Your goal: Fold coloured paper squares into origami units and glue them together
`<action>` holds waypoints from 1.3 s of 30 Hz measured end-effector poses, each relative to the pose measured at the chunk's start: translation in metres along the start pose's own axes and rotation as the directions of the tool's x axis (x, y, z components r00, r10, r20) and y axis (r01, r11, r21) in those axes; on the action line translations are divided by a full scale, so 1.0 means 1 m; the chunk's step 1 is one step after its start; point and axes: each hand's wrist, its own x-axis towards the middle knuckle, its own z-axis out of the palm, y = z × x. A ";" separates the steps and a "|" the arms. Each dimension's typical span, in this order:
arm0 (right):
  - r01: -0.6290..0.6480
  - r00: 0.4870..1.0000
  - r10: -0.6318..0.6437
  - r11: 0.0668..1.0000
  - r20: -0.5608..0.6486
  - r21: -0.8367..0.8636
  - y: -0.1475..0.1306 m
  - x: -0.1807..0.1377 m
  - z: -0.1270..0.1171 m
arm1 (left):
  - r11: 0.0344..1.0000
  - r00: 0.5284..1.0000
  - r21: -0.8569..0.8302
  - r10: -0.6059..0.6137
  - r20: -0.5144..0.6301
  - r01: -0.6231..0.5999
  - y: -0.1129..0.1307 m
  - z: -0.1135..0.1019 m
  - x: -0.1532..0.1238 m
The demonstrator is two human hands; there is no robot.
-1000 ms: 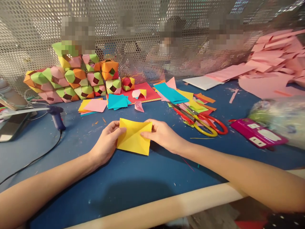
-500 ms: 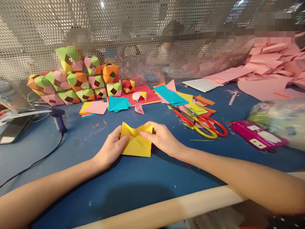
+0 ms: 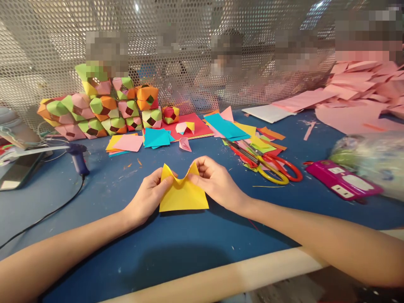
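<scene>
A square of yellow paper [image 3: 183, 198] is held just above the blue table, its far edge bent down in the middle into a dip and its two far corners standing up. My left hand [image 3: 150, 193] pinches the paper near its far left part, thumb on top and fingers behind. On the far right side, my right hand [image 3: 217, 183] grips it the same way, thumb on the near face. The fingertips behind the paper are partly hidden.
Stacked folded-paper balls [image 3: 104, 107] stand at the back left, near a glue gun [image 3: 78, 158] with a trailing cord. Coloured paper squares [image 3: 158, 137] lie beyond my hands. Scissors [image 3: 273, 166], a magenta power strip [image 3: 344, 179] and pink paper strips [image 3: 362, 84] are on the right.
The dip in the yellow paper's far edge has become deeper, with the corners more upright. My right hand has tilted upward slightly; the near edge now spreads wider.
</scene>
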 end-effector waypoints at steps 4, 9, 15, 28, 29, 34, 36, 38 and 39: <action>0.010 1.000 -0.011 0.998 -0.013 -0.066 -0.004 0.000 -0.001 | 0.988 0.999 0.149 0.033 0.031 -0.037 0.002 0.001 -0.003; 0.033 0.999 -0.030 0.992 0.022 -0.125 -0.011 -0.004 0.000 | 0.939 0.997 0.338 0.053 0.052 -0.068 0.006 0.005 -0.007; 0.061 0.996 -0.051 0.988 0.074 -0.138 -0.015 -0.009 0.002 | 0.935 0.998 0.354 0.005 0.067 -0.028 0.005 0.007 -0.009; 0.039 0.987 -0.018 0.991 0.161 -0.128 -0.019 -0.011 0.003 | 0.955 1.000 0.298 -0.009 0.012 0.005 0.002 0.009 -0.008; 0.046 0.986 -0.024 0.990 0.162 -0.134 -0.020 -0.011 0.003 | 0.954 1.000 0.301 -0.008 0.010 0.005 0.002 0.009 -0.008; 0.045 0.987 -0.021 0.989 0.161 -0.144 -0.020 -0.010 0.002 | 0.942 1.000 0.335 0.001 0.011 -0.005 0.003 0.009 -0.008; 0.042 0.988 -0.018 0.988 0.156 -0.150 -0.019 -0.009 0.001 | 0.941 1.000 0.337 0.009 0.013 -0.013 0.003 0.008 -0.008; 0.046 0.989 -0.021 0.985 0.149 -0.167 -0.017 -0.008 0.000 | 0.941 1.000 0.337 0.011 0.019 -0.017 0.002 0.008 -0.008; 0.053 0.989 -0.027 0.983 0.144 -0.178 -0.017 -0.008 0.000 | 0.941 1.000 0.339 0.011 0.021 -0.017 0.002 0.008 -0.008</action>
